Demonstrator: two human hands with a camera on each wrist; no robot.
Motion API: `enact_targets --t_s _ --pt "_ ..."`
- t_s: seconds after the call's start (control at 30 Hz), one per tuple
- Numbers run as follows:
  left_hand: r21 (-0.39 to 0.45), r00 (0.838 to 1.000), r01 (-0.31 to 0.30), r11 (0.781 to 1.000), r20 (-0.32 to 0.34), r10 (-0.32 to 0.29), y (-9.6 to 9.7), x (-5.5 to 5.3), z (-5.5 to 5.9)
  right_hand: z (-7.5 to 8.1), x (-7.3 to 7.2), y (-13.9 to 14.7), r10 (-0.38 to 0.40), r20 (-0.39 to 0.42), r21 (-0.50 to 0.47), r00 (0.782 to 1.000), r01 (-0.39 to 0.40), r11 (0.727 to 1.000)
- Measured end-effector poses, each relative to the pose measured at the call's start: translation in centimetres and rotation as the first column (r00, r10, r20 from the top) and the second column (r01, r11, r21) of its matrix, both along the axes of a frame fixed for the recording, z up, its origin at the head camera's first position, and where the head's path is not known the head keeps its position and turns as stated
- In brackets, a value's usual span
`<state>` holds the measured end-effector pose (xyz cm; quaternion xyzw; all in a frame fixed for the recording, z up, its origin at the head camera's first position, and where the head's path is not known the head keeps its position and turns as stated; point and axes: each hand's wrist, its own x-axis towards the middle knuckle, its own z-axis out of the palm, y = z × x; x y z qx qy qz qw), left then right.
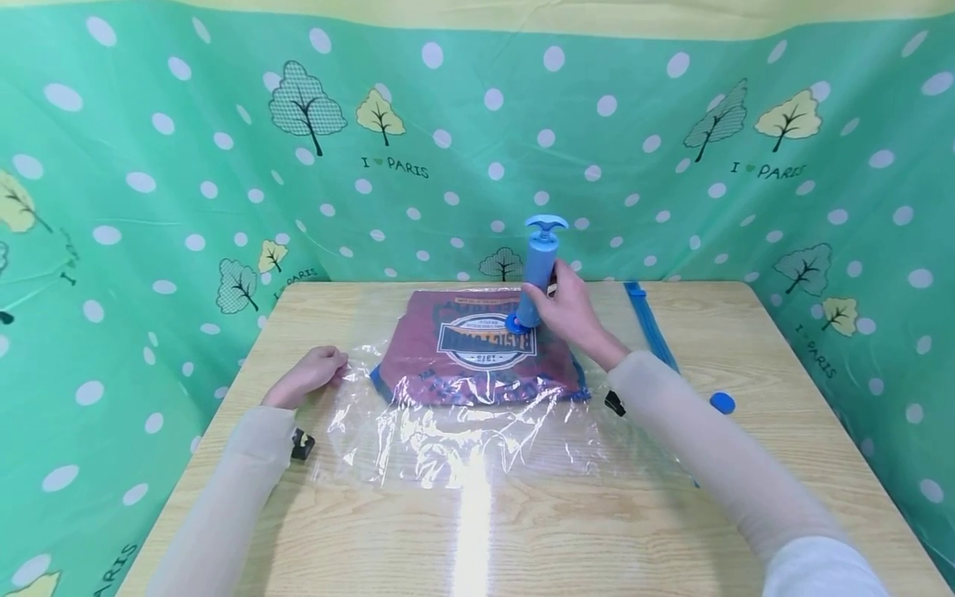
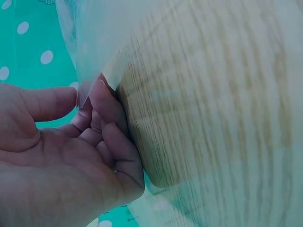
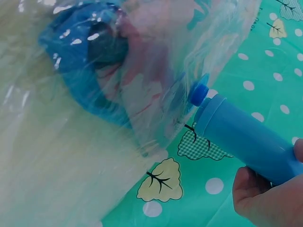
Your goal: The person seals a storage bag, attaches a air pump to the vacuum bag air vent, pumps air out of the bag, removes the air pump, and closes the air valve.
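Observation:
A clear plastic vacuum bag [image 1: 448, 452] lies flat on the table, with a folded maroon garment [image 1: 418, 348] with blue edges and a printed round badge inside. My left hand [image 1: 309, 373] pinches the bag's left edge between thumb and curled fingers, as the left wrist view shows up close. My right hand [image 1: 570, 307] grips the barrel of a blue hand pump [image 1: 539, 269], which stands slightly tilted over the garment. Its handle is at the top, close to the barrel. In the right wrist view the pump's nozzle [image 3: 198, 94] is right at the bag's round blue valve [image 3: 204, 81].
A blue zip strip [image 1: 652, 327] with a slider runs along the bag's right side, partly hidden by my right forearm. A round blue cap [image 1: 722, 403] lies on the wooden table [image 1: 567, 539] to the right. A green dotted curtain [image 1: 462, 191] surrounds the back and sides.

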<state>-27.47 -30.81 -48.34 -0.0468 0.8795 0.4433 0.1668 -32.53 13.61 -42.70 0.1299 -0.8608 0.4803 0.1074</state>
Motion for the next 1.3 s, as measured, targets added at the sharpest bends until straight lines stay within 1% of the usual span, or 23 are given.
enact_targets --t_s 0.23,0.57,0.63,0.7,0.8,0.87,0.97,1.07,1.17,1.3 --pt "-0.03 1.0 -0.019 0.999 -0.011 0.019 -0.1 -0.2 0.1 -0.3 -0.4 -0.5 0.003 0.006 0.003 1.0 -0.003 1.0" --pt "-0.018 1.0 -0.023 1.0 -0.003 0.023 0.0 -0.2 0.6 -0.3 -0.5 -0.9 0.011 0.023 -0.004 1.0 -0.011 1.0" --pt "-0.026 0.999 -0.027 0.999 -0.021 0.026 -0.1 -0.3 1.0 -0.2 -0.6 -1.0 0.015 0.021 -0.004 1.0 -0.015 1.0" --pt "-0.052 0.998 -0.039 0.998 -0.053 0.036 -0.3 -0.3 1.6 -0.1 -0.7 -1.0 0.021 0.024 0.001 0.999 -0.021 1.0" --pt "-0.071 0.991 -0.068 0.995 -0.118 0.059 -0.4 -0.4 3.0 -0.1 -0.8 -1.1 0.025 0.032 0.008 0.999 -0.025 1.0" --pt "-0.071 0.983 -0.08 0.994 -0.169 0.067 0.0 -0.6 4.0 -0.1 -0.8 -1.1 0.023 0.039 0.012 0.999 -0.023 1.0" --pt "-0.05 0.969 -0.083 0.995 -0.236 0.069 1.4 -1.0 5.6 -0.2 -0.9 -1.1 0.016 0.044 0.016 0.999 -0.016 1.0" --pt "-0.042 0.959 -0.062 0.997 -0.281 0.048 3.6 -1.5 6.8 -0.3 -0.9 -1.1 0.016 0.037 0.021 0.999 -0.017 1.0" --pt "-0.049 0.952 -0.01 0.999 -0.307 -0.005 6.4 -2.0 7.2 -0.3 -0.9 -1.1 0.021 0.026 0.021 0.999 -0.021 1.0" --pt "-0.071 0.936 0.074 0.995 -0.34 -0.094 10.6 -2.6 7.3 -0.1 -1.1 -1.2 0.025 0.029 0.024 0.999 -0.026 0.999"
